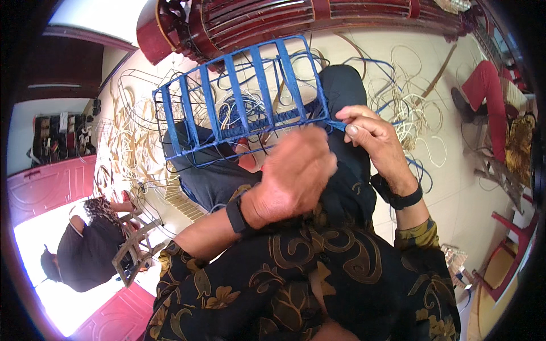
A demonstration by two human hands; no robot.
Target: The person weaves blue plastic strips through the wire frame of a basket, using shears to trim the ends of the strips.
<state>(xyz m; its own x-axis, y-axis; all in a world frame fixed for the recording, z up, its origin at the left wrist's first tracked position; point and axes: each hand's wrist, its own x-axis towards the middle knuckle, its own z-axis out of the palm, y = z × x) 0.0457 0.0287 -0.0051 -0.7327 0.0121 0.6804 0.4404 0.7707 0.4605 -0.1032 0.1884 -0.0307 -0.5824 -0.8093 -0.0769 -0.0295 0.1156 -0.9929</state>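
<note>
A wire basket frame [244,96] wrapped in blue plastic strips rests on my lap, its bars pointing away from me. My right hand [372,139] pinches a blue strip [335,123] at the frame's right corner. My left hand [296,173] is blurred, its fingers curled near the frame's lower edge; whether it holds a strand I cannot tell. Both wrists wear black bands.
Loose cream and blue cane strands [412,102] lie over the tiled floor. A dark red wooden bench [296,20] stands ahead. A person [85,244] crouches at the left by a red door [48,184]; another person in red trousers [489,91] sits at the right.
</note>
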